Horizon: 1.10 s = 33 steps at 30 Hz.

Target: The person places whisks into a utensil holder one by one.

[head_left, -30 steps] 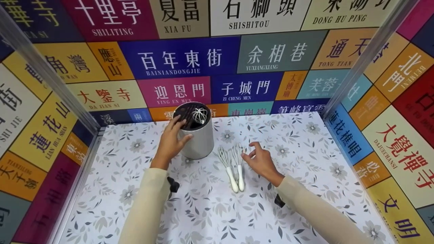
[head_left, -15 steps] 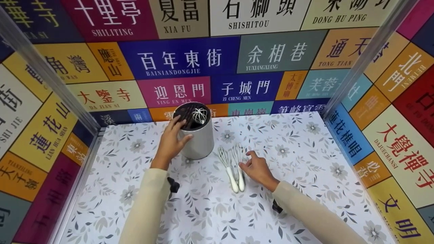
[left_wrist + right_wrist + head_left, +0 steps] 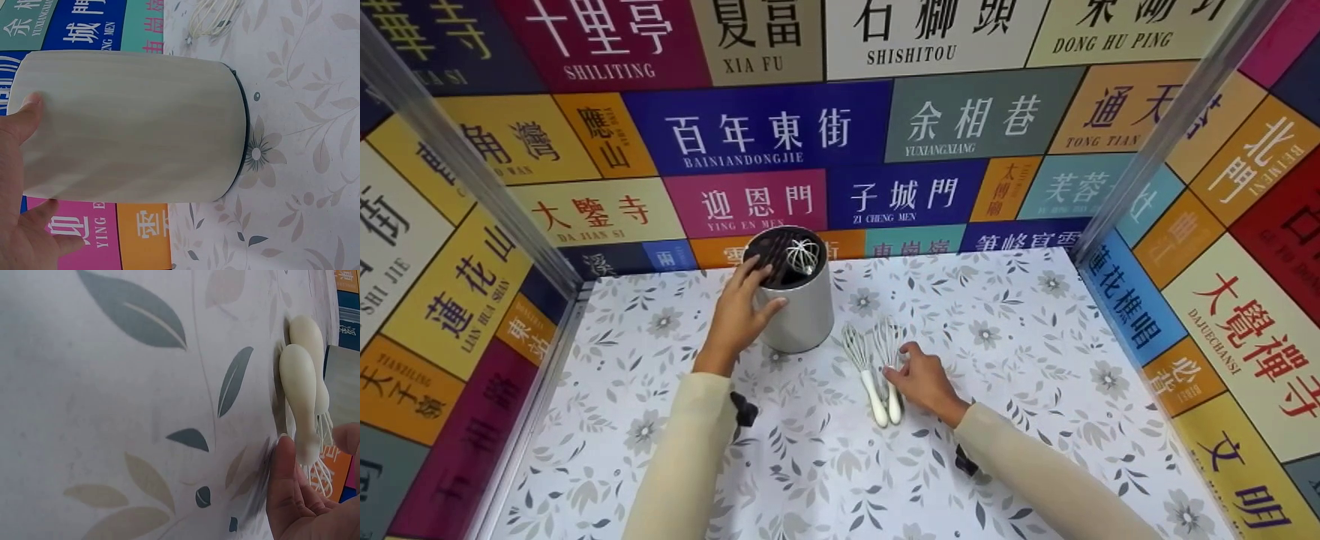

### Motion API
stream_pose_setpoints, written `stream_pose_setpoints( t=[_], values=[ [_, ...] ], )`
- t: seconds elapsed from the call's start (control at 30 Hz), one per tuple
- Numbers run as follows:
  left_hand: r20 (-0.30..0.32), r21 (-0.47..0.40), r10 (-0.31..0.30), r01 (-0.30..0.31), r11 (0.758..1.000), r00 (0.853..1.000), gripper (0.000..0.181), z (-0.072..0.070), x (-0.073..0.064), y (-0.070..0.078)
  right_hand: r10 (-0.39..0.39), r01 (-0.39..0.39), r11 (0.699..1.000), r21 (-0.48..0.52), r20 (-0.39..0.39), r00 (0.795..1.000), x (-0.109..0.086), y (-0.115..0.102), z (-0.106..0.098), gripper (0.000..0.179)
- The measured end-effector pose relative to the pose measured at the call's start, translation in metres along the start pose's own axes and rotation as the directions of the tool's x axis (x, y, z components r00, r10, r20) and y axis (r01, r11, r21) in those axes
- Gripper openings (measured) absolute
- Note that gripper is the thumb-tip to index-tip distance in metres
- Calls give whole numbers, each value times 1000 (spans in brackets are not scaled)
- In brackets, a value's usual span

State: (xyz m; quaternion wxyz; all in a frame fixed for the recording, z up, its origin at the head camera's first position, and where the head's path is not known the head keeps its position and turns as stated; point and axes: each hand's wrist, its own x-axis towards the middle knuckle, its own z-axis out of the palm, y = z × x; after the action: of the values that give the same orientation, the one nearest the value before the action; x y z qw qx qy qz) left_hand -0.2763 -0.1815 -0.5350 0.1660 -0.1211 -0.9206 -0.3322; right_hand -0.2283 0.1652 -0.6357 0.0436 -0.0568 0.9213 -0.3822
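A pale grey utensil holder (image 3: pixel 802 322) with a dark slotted top stands upright at the back of the table. My left hand (image 3: pixel 739 311) grips it at the upper rim, thumb (image 3: pixel 29 115) on the near wall. Out of its top pokes a whisk's wire head (image 3: pixel 802 256). Two white-handled whisks lie side by side in front: a left whisk (image 3: pixel 871 394) and a right whisk (image 3: pixel 894 405), wires pointing away. My right hand (image 3: pixel 924 382) reaches over the right whisk, finger and thumb parted around its neck. In the right wrist view, fingertips are right at the handle (image 3: pixel 299 377).
Leaf-and-flower patterned sheeting covers the table (image 3: pixel 810 472). A back wall (image 3: pixel 757 120) of coloured, lettered panels rises close behind the holder. Similar side walls, edged with clear corner strips (image 3: pixel 495 165), stand left and right.
My right hand has moved left and toward me, from beside the wire heads down to the right whisk's neck. The left hand and the holder have stayed put.
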Motion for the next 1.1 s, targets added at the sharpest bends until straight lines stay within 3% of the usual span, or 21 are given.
stream_pose_setpoints(
  t=[0.27,0.57,0.8,1.1],
  values=[
    [14,-5,-18,18,1000,1000,62,-1,-1,1,22,-22,1000,-5,7,1000,0,-2,5,48],
    [-8,-6,13,-13,1000,1000,61,0,0,0,40,-40,999,-7,15,999,0,-3,7,39],
    [19,2,-15,15,1000,1000,62,-1,0,1,61,-60,997,-57,14,998,0,-5,7,33],
    [19,3,-16,16,1000,1000,61,-1,1,1,16,-17,995,-94,-18,1000,0,-5,6,24]
  ],
)
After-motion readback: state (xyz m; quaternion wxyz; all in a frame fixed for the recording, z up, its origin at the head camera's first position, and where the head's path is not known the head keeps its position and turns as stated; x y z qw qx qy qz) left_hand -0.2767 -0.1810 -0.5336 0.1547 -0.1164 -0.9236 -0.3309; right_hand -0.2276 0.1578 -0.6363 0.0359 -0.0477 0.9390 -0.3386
